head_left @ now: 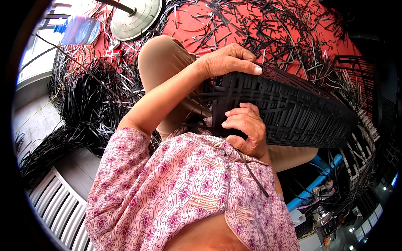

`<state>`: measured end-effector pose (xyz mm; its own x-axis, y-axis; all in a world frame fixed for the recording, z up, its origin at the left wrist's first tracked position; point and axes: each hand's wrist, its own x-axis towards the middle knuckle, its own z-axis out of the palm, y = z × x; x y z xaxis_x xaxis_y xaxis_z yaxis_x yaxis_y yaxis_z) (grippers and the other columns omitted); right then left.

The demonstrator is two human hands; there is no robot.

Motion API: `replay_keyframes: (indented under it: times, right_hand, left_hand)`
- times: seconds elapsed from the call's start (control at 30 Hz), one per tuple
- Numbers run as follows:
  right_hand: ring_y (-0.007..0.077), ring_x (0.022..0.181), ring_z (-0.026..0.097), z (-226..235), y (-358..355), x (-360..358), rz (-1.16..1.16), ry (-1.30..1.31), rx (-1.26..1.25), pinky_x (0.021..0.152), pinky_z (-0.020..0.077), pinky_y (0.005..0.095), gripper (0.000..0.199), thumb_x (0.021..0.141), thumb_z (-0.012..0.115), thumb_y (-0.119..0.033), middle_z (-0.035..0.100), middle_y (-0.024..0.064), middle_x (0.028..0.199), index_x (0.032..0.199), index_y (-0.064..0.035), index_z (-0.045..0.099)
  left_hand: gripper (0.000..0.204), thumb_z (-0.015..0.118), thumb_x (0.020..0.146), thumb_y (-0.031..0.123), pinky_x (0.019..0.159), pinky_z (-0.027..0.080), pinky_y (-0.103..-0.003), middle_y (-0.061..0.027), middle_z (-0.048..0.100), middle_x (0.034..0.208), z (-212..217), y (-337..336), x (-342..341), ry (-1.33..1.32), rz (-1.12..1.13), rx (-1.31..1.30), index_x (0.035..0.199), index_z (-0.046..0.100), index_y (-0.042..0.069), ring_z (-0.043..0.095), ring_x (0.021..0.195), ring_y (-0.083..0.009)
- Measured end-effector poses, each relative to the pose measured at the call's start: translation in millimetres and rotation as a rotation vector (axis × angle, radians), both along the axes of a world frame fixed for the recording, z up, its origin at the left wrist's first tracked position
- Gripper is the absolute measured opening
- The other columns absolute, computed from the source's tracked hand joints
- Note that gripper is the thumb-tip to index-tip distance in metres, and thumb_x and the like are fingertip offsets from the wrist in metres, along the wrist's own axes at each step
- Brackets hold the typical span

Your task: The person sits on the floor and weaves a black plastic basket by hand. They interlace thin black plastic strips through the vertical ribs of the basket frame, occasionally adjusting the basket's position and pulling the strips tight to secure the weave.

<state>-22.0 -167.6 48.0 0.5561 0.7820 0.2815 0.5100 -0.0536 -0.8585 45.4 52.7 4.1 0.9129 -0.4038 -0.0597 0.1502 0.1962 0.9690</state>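
Observation:
Across my lap lies a black woven basket (301, 111), tilted, with flat strips interlaced along its side. My left hand (232, 60) is closed over its upper edge, thumb pressed along the rim. Lower down, at the near end of the weave, my right hand (249, 127) has its fingers curled in and its thumb bent toward them. A loose black strip (255, 178) comes out below that thumb and hangs over my patterned shirt. More strip ends (199, 96) stick out of the basket's left end. The inside of the basket is mostly hidden.
A thick heap of long black strips (90, 96) lies to my left. Cut scraps cover the red floor (188, 25) ahead. A round stand base (136, 21) and a clear blue bottle (81, 30) are at far left. A blue frame (314, 184) is at lower right.

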Motion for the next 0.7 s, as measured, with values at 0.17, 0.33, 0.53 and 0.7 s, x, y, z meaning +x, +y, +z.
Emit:
replay_keyframes:
  times: [0.17, 0.33, 0.53, 0.7]
  right_hand:
    - [0.0260, 0.095, 0.067, 1.1, 1.5, 0.8, -0.007, -0.004, -0.001, 0.099, 0.0437, 0.0458, 0.032, 0.083, 0.072, -0.040, 0.070, 0.0070, 0.086, 0.089, -0.0078, 0.070]
    - [0.0258, 0.094, 0.067, 0.4, 1.3, 0.1, -0.007, -0.001, -0.006, 0.099, 0.0438, 0.0459, 0.032, 0.083, 0.072, -0.039, 0.070, 0.0069, 0.086, 0.089, -0.0081, 0.070]
    - [0.0258, 0.094, 0.067, 0.3, 1.9, -0.2, -0.009, 0.002, -0.005, 0.099, 0.0437, 0.0460, 0.030, 0.083, 0.072, -0.037, 0.070, 0.0072, 0.086, 0.090, -0.0081, 0.070]
    - [0.0262, 0.094, 0.067, -0.3, 2.0, -0.1, -0.011, -0.008, -0.001, 0.099, 0.0438, 0.0465, 0.028, 0.082, 0.073, -0.035, 0.069, 0.0072, 0.086, 0.089, -0.0081, 0.070]
  left_hand:
    - [0.050, 0.073, 0.091, 0.026, 0.052, 0.028, -0.027, 0.0112, 0.031, 0.058, 3.5, -0.8, -0.3, 0.009, 0.008, -0.006, 0.056, 0.040, 0.011, 0.031, 0.057, -0.0013]
    - [0.049, 0.074, 0.089, 0.024, 0.052, 0.028, -0.026, 0.0105, 0.032, 0.058, 0.6, 1.1, 1.6, -0.036, 0.007, 0.017, 0.056, 0.041, 0.010, 0.032, 0.057, -0.0014]
    - [0.049, 0.074, 0.088, 0.022, 0.053, 0.029, -0.027, 0.0100, 0.032, 0.058, 4.9, -0.5, -0.3, 0.007, 0.025, 0.005, 0.056, 0.040, 0.010, 0.032, 0.058, -0.0021]
    - [0.048, 0.074, 0.088, 0.021, 0.053, 0.029, -0.027, 0.0097, 0.031, 0.058, 8.4, 0.9, -0.6, 0.016, 0.019, 0.019, 0.056, 0.040, 0.009, 0.032, 0.058, -0.0027]
